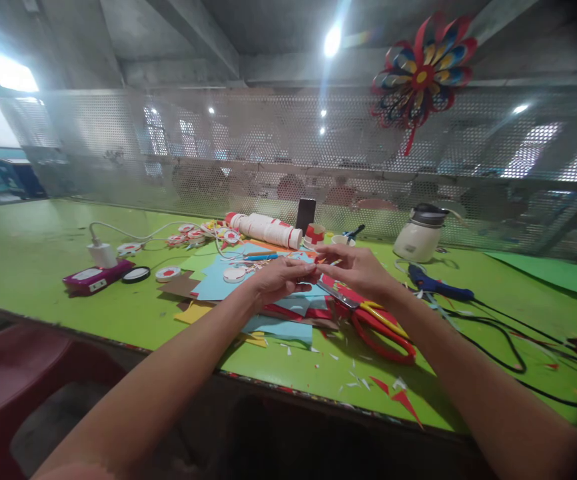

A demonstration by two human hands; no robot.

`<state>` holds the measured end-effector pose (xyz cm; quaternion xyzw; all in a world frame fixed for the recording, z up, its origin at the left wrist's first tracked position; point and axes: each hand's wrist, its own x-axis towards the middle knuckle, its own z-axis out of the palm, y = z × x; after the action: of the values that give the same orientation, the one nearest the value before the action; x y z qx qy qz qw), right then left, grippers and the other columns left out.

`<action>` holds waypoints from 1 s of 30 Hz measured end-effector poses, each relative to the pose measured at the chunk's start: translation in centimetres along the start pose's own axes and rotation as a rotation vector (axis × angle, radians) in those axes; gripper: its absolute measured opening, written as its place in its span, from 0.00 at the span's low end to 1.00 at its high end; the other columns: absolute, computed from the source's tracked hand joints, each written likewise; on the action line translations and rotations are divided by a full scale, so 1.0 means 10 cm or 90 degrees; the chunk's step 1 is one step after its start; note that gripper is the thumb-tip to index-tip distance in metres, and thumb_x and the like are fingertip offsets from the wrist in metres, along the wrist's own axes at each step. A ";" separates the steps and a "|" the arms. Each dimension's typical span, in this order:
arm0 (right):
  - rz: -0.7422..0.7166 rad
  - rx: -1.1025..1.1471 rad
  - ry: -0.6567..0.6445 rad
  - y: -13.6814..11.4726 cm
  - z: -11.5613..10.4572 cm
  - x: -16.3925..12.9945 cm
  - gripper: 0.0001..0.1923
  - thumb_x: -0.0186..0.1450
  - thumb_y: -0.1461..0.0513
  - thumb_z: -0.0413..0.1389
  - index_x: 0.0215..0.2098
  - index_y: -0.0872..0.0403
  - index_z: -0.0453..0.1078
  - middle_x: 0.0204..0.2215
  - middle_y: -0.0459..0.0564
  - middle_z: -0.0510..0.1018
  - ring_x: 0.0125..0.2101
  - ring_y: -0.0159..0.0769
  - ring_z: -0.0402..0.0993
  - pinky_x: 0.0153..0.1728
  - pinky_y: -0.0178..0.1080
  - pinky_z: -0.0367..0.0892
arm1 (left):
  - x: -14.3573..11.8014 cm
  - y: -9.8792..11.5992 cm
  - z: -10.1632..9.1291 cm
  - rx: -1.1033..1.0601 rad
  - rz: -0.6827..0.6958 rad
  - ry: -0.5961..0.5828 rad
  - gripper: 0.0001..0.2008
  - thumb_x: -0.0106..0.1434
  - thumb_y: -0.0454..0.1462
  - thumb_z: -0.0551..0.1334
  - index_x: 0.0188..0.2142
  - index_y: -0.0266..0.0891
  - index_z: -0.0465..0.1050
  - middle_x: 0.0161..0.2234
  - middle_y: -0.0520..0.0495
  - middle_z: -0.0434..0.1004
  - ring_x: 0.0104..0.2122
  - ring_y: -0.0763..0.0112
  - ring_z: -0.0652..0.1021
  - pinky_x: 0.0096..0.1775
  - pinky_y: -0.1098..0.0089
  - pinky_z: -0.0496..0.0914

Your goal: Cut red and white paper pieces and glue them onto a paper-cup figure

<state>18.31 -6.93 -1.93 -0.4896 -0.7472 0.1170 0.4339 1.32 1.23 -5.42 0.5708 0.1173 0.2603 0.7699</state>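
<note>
My left hand [284,277] is closed in a pinch over the pile of paper. Its fingertips meet those of my right hand [356,268], whose thumb and forefinger are also drawn together. Between them shows a tiny red piece [317,262], probably paper, mostly hidden by the fingers. Beneath the hands lie light blue paper sheets [218,279] with red and brown ones under them. Large scissors [383,333] with red and yellow handles rest just below my right hand. A blue pen-like tool [261,257] lies behind my left hand.
Right of my hands lies a blue glue gun [441,287] with a black cord. A white kettle [420,233] stands behind it. White paper cups [268,230] lie stacked at the back, near a dark phone [306,213]. A purple power strip [97,277] sits left; paper scraps [403,403] litter the front edge.
</note>
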 end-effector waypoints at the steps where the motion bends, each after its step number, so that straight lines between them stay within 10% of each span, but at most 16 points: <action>1: 0.008 0.008 -0.016 0.00 -0.03 0.00 0.18 0.58 0.58 0.58 0.45 0.57 0.72 0.38 0.56 0.78 0.35 0.38 0.75 0.35 0.42 0.71 | -0.01 0.00 0.01 0.004 -0.004 -0.012 0.11 0.51 0.40 0.68 0.30 0.33 0.77 0.31 0.44 0.74 0.35 0.72 0.72 0.41 0.67 0.62; 18: 0.012 0.096 -0.186 -0.12 -0.20 -0.03 0.10 0.58 0.57 0.59 0.28 0.56 0.76 0.20 0.45 0.74 0.22 0.29 0.66 0.23 0.34 0.62 | -0.08 -0.01 0.06 0.018 -0.061 -0.137 0.10 0.51 0.38 0.68 0.31 0.32 0.77 0.29 0.45 0.74 0.32 0.73 0.72 0.36 0.68 0.63; 30: 0.095 0.244 -0.112 0.09 -0.18 0.00 0.07 0.56 0.60 0.61 0.26 0.56 0.76 0.19 0.45 0.74 0.20 0.26 0.66 0.23 0.33 0.60 | -0.06 0.00 0.09 0.003 -0.048 -0.127 0.13 0.59 0.41 0.62 0.37 0.32 0.76 0.35 0.40 0.76 0.36 0.69 0.75 0.38 0.67 0.65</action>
<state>20.25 -6.99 -1.37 -0.4401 -0.7077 0.3311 0.4426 1.21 0.22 -5.17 0.5911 0.0625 0.1726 0.7854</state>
